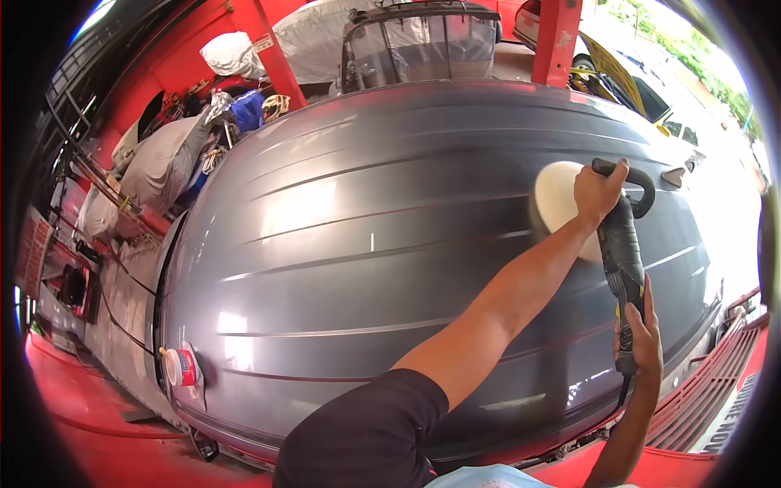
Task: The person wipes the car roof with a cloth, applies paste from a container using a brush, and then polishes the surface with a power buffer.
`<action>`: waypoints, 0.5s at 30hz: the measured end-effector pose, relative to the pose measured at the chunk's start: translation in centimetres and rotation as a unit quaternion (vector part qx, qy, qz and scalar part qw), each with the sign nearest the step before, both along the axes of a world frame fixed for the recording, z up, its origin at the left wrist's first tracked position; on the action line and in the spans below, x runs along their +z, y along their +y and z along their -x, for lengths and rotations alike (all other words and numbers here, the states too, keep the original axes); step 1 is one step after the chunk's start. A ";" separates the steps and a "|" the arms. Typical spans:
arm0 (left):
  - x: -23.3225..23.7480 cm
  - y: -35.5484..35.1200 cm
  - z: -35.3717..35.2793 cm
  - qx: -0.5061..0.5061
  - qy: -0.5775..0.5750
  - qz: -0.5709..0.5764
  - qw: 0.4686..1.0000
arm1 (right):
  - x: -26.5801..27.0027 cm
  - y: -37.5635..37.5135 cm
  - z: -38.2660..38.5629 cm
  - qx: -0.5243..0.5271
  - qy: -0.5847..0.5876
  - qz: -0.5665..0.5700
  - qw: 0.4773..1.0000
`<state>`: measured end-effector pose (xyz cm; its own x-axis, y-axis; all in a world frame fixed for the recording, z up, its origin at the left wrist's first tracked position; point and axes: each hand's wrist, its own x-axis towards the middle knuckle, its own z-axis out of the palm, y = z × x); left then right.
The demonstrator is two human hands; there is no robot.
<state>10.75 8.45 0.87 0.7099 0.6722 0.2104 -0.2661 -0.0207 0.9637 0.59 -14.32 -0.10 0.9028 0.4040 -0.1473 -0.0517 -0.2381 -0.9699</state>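
A black power polisher (622, 252) with a white round pad (558, 195) lies over the dark grey ribbed vehicle roof (390, 244), toward its right side. The pad is against the roof and partly hidden behind my arm. My left hand (600, 193) is closed at the front of the polisher, by its curved black handle. Lower down, my right hand (645, 333) wraps around the rear of the polisher's body, where its cord comes out. On the roof's near left corner stands a small white tub with a red label (185, 368), on what looks like a cloth.
A small light object (673, 176) rests at the roof's right edge. Red posts (557, 41) rise behind the roof, and a covered vehicle (167, 159) stands at the left. A red slatted grille (704, 382) lies at lower right. A yellow-hooded car is at upper right.
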 end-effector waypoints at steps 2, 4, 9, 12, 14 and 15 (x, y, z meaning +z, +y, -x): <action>-0.7 1.4 0.5 -0.003 -0.007 0.013 1.000 | 0.3 1.1 0.8 0.015 -0.002 0.018 1.000; -0.8 2.8 1.3 -0.011 -0.018 0.022 1.000 | 0.2 2.1 1.3 0.027 -0.009 0.032 0.999; -1.1 5.1 4.1 0.075 -0.080 0.021 0.994 | 1.6 4.4 3.7 0.056 -0.034 0.092 0.994; -1.0 6.4 6.1 0.097 -0.089 0.012 0.991 | 2.2 5.3 5.0 0.080 -0.038 0.095 0.992; -0.9 7.4 7.4 0.099 -0.079 0.028 0.992 | 2.6 6.2 5.8 0.094 -0.030 0.107 0.989; -1.0 8.1 7.9 0.102 -0.081 0.022 0.991 | 2.5 6.6 6.2 0.101 -0.030 0.115 0.988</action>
